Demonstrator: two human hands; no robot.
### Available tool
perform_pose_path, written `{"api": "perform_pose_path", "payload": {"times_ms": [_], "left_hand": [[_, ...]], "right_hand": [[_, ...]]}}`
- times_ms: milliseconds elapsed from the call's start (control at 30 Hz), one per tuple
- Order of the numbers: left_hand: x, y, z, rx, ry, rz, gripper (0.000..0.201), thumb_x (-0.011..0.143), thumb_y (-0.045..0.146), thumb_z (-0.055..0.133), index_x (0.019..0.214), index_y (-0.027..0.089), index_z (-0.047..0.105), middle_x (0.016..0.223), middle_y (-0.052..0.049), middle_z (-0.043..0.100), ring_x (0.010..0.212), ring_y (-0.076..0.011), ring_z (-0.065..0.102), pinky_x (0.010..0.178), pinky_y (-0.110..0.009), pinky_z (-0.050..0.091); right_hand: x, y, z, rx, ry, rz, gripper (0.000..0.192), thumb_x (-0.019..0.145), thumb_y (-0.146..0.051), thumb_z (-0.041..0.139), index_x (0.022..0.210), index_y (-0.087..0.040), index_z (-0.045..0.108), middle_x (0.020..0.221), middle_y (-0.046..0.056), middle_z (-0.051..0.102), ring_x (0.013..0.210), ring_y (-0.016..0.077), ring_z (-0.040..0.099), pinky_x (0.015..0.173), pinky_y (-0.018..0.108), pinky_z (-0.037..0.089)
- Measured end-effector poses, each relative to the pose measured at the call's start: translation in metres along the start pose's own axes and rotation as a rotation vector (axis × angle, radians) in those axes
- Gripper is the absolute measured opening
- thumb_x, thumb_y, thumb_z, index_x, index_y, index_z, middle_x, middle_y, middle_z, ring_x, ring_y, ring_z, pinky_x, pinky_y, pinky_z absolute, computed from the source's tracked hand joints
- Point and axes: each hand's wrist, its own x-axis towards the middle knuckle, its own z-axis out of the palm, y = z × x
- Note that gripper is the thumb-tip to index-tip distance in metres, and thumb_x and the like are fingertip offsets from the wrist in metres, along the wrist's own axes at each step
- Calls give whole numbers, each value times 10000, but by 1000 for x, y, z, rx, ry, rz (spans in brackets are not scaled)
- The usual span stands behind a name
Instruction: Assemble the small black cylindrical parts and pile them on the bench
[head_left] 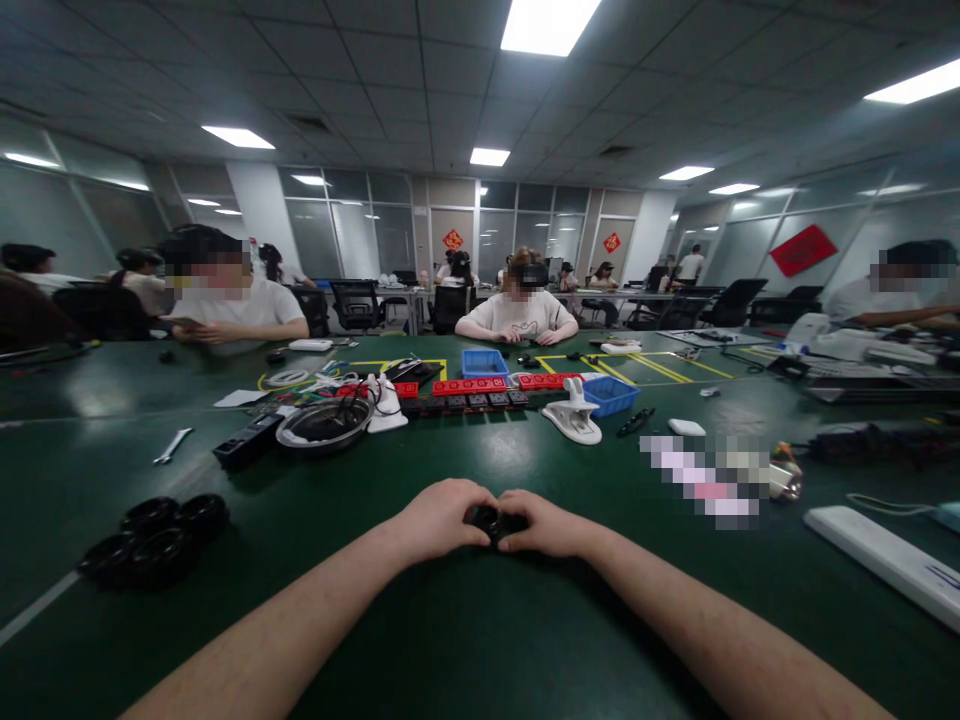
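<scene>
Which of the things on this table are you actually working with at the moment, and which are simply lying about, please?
In hand:
- small black part, gripped between left hand and right hand

Lying about:
- black round parts at the left
- wrench
- metal bowl
- blue bins
- white power strip at the right

Bright ceiling panels [550, 22] glare on the green table [480, 640]; edges bend, fisheye-like

A small black glossy plastic part [491, 521] is gripped over a dark green, faintly sheened table top [450, 640], where matt black round plastic rings [154, 540] and a bright metal wrench [173, 445] are laid.
</scene>
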Motion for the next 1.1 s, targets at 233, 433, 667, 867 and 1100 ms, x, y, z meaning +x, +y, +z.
{"api": "perform_pose_path", "payload": {"times_ms": [233,433,667,867,1100], "left_hand": [[0,1,0,26,6,-15,344,632,332,630,967,282,569,861,17,604,774,-164,542,655,-243,389],[1,13,7,159,78,-244,375,590,447,624,879,213,579,823,-24,591,773,-200,551,609,-253,399],[1,23,9,225,98,-314,324,625,423,602,847,191,558,819,-38,587,754,-210,561,621,-276,414],[2,4,4,29,28,-64,360,629,335,624,968,237,556,891,4,587,787,-168,542,656,-238,393],[1,2,-1,-52,-30,16,391,670,319,602,1052,268,534,945,3,583,802,-156,533,669,-236,379]], "right_hand": [[1,3,10,2,129,111,277,557,-327,695,723,-152,557,710,-20,511,688,134,469,597,222,342],[3,-3,24,-115,247,278,366,503,-435,691,629,-159,486,631,-31,478,598,110,422,503,200,277],[3,-16,26,-300,330,306,445,536,-554,615,713,-164,493,688,5,507,635,140,439,550,244,294],[-1,-9,9,-96,140,87,498,607,-438,630,1020,-193,497,945,33,499,861,179,457,745,295,353],[-2,-5,-8,43,-56,7,368,685,-284,603,1039,-204,544,991,21,499,934,173,451,835,291,327]]}}
